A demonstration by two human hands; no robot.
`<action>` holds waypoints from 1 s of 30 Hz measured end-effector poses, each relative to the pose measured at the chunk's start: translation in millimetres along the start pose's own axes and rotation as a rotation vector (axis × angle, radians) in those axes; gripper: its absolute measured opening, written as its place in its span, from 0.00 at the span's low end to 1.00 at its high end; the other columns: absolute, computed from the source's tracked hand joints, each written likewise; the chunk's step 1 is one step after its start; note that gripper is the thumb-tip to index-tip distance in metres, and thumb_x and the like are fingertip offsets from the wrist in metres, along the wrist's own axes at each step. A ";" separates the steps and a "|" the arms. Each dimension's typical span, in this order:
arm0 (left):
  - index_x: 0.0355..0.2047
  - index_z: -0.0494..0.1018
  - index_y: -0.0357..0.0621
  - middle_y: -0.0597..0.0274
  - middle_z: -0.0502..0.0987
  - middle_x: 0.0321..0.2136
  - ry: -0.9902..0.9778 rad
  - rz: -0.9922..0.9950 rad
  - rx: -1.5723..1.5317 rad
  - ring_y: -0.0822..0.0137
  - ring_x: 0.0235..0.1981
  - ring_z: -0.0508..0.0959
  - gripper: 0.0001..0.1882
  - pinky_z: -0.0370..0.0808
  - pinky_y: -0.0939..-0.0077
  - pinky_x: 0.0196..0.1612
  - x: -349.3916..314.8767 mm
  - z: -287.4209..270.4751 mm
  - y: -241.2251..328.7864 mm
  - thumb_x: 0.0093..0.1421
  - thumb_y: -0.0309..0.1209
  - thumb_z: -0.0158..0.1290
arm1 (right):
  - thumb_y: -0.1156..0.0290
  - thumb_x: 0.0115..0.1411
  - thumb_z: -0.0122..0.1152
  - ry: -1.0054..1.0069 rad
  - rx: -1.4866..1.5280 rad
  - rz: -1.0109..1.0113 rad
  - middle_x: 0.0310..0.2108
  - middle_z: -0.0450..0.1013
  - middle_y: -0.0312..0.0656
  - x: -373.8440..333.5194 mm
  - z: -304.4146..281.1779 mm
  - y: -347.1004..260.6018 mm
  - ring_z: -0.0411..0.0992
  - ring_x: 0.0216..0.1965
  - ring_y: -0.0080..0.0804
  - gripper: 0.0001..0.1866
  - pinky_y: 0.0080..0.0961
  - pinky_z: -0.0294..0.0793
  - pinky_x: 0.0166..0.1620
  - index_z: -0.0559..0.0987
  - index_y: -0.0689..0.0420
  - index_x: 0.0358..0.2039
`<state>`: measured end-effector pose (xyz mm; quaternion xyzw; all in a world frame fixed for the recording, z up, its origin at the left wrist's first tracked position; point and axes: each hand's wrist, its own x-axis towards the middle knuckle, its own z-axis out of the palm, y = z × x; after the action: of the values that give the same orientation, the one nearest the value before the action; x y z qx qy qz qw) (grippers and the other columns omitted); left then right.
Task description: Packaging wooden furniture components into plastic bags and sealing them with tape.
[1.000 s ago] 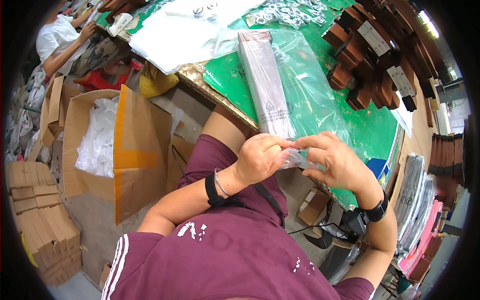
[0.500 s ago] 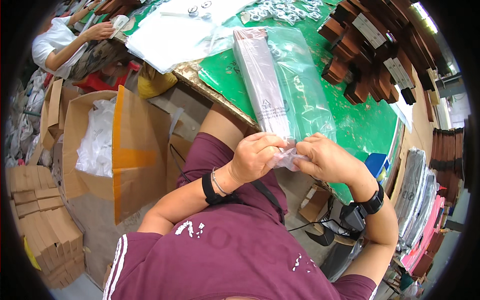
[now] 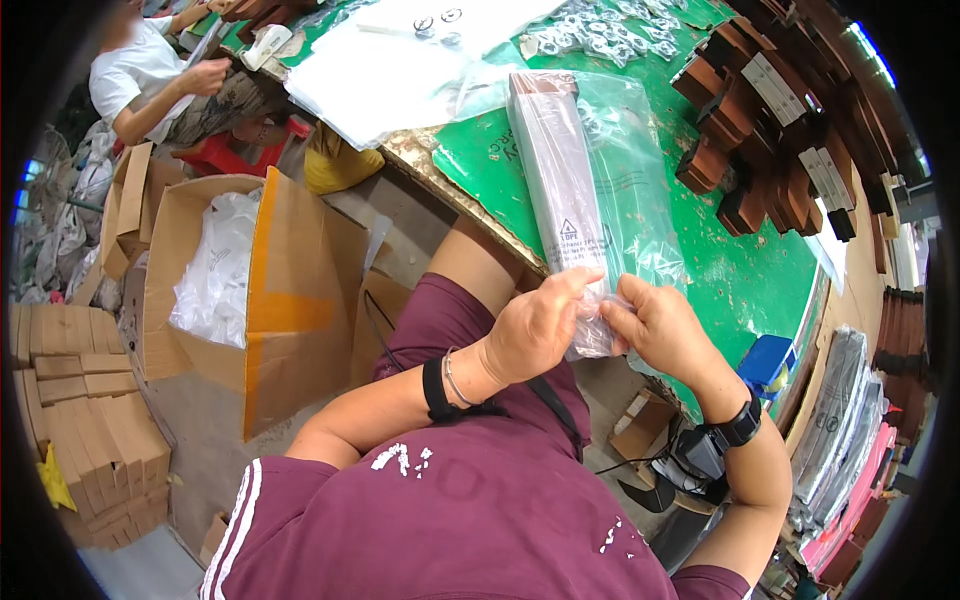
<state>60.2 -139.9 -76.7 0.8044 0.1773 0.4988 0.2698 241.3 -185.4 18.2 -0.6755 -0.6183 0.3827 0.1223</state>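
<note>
A clear plastic bag [image 3: 637, 190] lies on the green tabletop, its near end gathered over the table edge. Inside it is a long, narrow brown piece [image 3: 545, 88], seen through a milky layer of wrapping. My left hand [image 3: 535, 325] is closed at the bag's near left corner, thumb and fingers pinched on the film. Close beside it, my right hand [image 3: 655, 325] grips the bunched end with thumb and bent fingers. Crumpled film hangs below and between both hands.
Stacked brown wooden pieces [image 3: 740, 130] stand at the right. White sheets [image 3: 375, 75] and small bagged parts [image 3: 600, 35] lie at the back. A carton [image 3: 255, 380] with plastic bags stands at the left. Another person [image 3: 140, 80] works at far left. A blue box [image 3: 767, 360] sits by my right wrist.
The view has shifted, so the scene sits slightly further right and lower. My left hand has turned, its fingers raised along the bag's end. My right hand keeps its hold.
</note>
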 end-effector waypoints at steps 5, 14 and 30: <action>0.49 0.70 0.39 0.44 0.70 0.55 -0.042 0.054 0.124 0.60 0.43 0.81 0.18 0.81 0.71 0.44 0.2 -2.4 1.1 0.57 0.18 0.53 | 0.64 0.64 0.54 -0.017 -0.012 -0.014 0.15 0.76 0.43 3.4 -4.9 -1.4 0.77 0.21 0.41 0.13 0.35 0.74 0.28 0.71 0.59 0.26; 0.41 0.76 0.45 0.51 0.67 0.54 -0.037 -0.037 0.217 0.58 0.51 0.74 0.19 0.76 0.65 0.47 11.2 -6.9 12.1 0.49 0.14 0.56 | 0.64 0.65 0.52 -0.131 0.108 0.040 0.17 0.76 0.45 12.9 -6.0 6.0 0.79 0.23 0.38 0.14 0.34 0.75 0.30 0.73 0.61 0.27; 0.61 0.64 0.35 0.39 0.61 0.64 -0.490 0.142 0.513 0.45 0.67 0.61 0.44 0.53 0.50 0.68 -6.4 -0.3 24.4 0.48 0.46 0.64 | 0.66 0.56 0.63 -0.213 0.130 0.067 0.25 0.78 0.50 27.1 -42.0 21.0 0.78 0.26 0.41 0.10 0.34 0.73 0.30 0.76 0.60 0.30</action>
<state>57.4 -162.7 -66.3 0.9519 0.1706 0.2479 0.0583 283.4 -151.6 23.4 -0.6417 -0.5788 0.4956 0.0867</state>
